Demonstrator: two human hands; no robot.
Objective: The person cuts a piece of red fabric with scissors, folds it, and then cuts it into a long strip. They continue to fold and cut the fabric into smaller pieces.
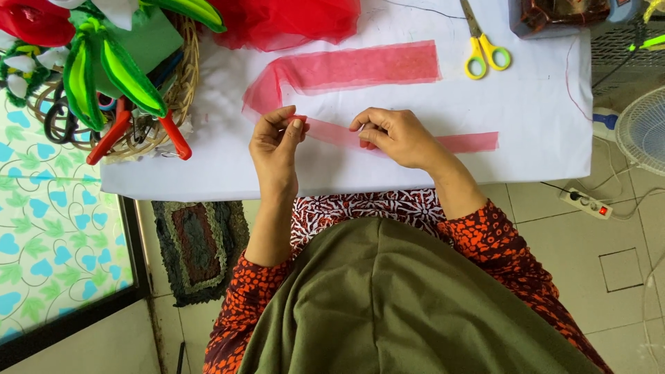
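The left hand (pixel 276 142) and right hand (pixel 391 135) each pinched the red mesh strip (pixel 332 134), which spanned the gap between them. Beyond the hands, the strip folded across the white surface (pixel 540 104); yellow scissors (pixel 483 48) lay farther out.

Head camera, straight down, close overhead.

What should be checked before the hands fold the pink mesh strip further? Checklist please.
1. Left hand pinching the pink mesh strip end: ok.
2. Right hand grip on the same strip: ok.
3. Strip lies flat between the hands: cannot tell, fingers cover it.
4. Strip tail free on the white sheet: ok.
5. Scissors apart from both hands: ok.
6. Basket off the strip: ok.
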